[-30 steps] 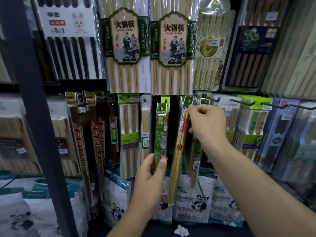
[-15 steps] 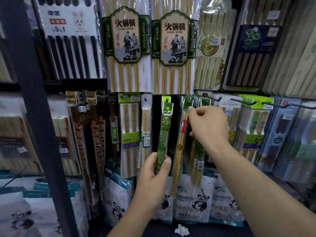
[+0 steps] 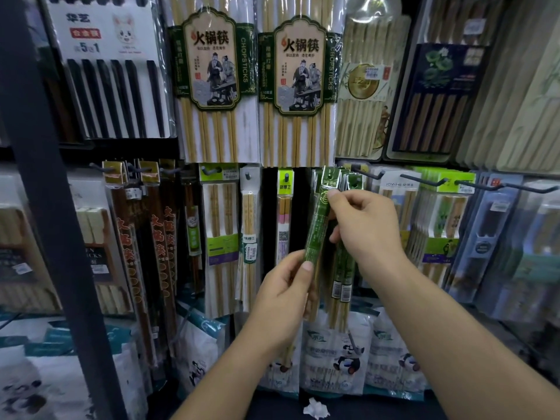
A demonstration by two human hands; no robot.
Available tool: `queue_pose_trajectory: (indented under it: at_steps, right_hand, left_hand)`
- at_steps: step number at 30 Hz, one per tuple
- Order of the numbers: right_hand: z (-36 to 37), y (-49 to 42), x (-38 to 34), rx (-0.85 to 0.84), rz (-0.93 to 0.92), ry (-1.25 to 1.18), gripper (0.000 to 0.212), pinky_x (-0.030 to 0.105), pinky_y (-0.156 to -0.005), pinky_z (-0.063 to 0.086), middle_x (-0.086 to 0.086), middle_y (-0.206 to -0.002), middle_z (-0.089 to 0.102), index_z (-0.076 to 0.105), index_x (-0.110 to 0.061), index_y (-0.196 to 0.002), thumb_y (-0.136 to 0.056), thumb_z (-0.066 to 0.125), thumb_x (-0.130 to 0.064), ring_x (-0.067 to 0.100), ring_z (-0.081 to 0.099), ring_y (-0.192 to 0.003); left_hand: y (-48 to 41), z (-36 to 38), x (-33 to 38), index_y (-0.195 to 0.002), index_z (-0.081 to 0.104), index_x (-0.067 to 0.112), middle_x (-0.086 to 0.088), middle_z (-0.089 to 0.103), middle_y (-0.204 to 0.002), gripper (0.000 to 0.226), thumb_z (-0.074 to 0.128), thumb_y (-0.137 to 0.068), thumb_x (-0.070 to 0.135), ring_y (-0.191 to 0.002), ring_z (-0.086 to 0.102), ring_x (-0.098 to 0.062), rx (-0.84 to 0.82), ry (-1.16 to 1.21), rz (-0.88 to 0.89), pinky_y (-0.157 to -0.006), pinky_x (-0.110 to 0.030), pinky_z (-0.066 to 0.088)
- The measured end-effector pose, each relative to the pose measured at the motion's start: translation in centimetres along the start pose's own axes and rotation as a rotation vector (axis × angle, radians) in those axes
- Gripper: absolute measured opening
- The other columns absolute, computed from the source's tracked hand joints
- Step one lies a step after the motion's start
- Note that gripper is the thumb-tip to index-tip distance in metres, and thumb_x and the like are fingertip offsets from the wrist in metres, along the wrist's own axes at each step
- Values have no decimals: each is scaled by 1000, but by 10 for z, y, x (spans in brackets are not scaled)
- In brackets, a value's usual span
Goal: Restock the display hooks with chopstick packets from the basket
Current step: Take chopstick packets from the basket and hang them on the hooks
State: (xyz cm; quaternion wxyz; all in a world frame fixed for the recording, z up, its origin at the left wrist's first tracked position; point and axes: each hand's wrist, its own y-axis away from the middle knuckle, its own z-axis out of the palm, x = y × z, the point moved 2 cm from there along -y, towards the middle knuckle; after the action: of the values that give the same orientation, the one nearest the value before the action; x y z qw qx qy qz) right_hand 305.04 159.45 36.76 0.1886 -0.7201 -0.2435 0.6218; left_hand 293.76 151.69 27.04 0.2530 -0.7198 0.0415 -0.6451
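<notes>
Just right of centre frame, pinching a green chopstick packet (image 3: pixel 318 234) low down between thumb and curled fingers of the left hand (image 3: pixel 285 294). Higher up, gripped too by the curled right hand (image 3: pixel 363 234), forefinger tip on its front below the header, thumb at its edge. Held near upright, leaning slightly right, top against the headers of matching hung packets (image 3: pixel 342 277) behind. Further right, black hook ends (image 3: pixel 369 175); lower down, panda-printed bags (image 3: pixel 333 359).
</notes>
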Motion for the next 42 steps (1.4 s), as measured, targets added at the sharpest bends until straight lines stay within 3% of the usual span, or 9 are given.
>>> queue_pose_trajectory:
  at_steps: [6, 18, 23, 26, 31, 34, 36, 38, 42]
  right_hand:
    - [3, -3, 7, 24, -2, 51, 42, 23, -52, 45, 0, -45, 57, 65, -11, -67, -98, 62, -39, 11, 60, -40]
    - [4, -3, 9, 47, -40, 232, 45, 31, -61, 54, -3, -46, 62, 66, -16, -64, -98, 58, -44, 13, 65, -47]
    - [1, 5, 12, 4, -67, 450, 31, 38, -62, 60, -11, -61, 68, 73, -28, -83, -97, 57, -51, 11, 69, -58]
    - [-8, 11, 17, -9, -91, 518, 31, 36, -61, 60, -15, -67, 70, 73, -30, -87, -96, 57, -54, 8, 68, -61]
    - [-35, 20, 36, 35, -113, 371, 32, 33, -55, 57, -12, -62, 68, 68, -30, -72, -94, 61, -51, 6, 64, -56]
    - [-47, 21, 56, 72, -74, 248, 18, 10, -57, 44, -21, -78, 66, 64, -33, -84, -98, 59, -44, -5, 60, -71]
    - [-46, 19, 70, -34, 34, 150, 19, 4, -73, 42, -31, -98, 62, 61, -33, -115, -103, 52, -44, -18, 55, -89]
    - [-38, 18, 87, -193, 161, 16, 49, 18, -105, 33, -28, -139, 44, 40, -36, -150, -104, 41, -53, -14, 42, -123]
    - [-18, 18, 108, -354, 399, -312, 70, 47, -125, 19, -14, -166, 21, 24, -54, -154, -89, 32, -77, 10, 22, -151]
  left_hand:
    - [0, 1, -6, -106, 60, 42, 11, 64, -84, 21, 58, -103, 21, -80, 61, 4, 67, -30, 11, -79, -16, 53]
    - [3, 0, -6, -104, 56, 50, 6, 64, -98, 24, 59, -103, 26, -91, 63, -9, 76, -101, 25, -80, -18, 52]
    - [-4, -2, -12, -119, 54, 41, 13, 65, -89, 22, 61, -100, 33, -82, 64, 0, 62, -348, -15, -66, -17, 53]
    - [-5, -5, -9, -134, 48, 36, 17, 61, -100, 36, 59, -100, 37, -87, 62, 1, 73, -628, 44, -73, -17, 53]
    - [0, 7, 8, -111, 52, 33, 16, 54, -99, 12, 55, -99, 35, -82, 58, -3, 145, -759, 121, -75, -37, 57]
    - [-3, 25, 13, -122, 56, 32, 15, 61, -111, 21, 52, -102, 37, -99, 60, -1, 101, -592, 79, -89, -33, 56]
    - [-8, 39, 12, -140, 51, 29, 9, 60, -133, 36, 47, -105, 39, -122, 57, -9, 67, -507, 18, -105, -34, 49]
    - [-15, 52, 7, -154, 37, 26, 4, 48, -154, 51, 41, -107, 44, -140, 45, -15, 34, -459, -59, -113, -30, 36]
    - [-28, 74, -3, -162, 10, 35, 7, 23, -168, 66, 28, -105, 61, -153, 23, -16, -8, -243, -246, -111, -28, 21]
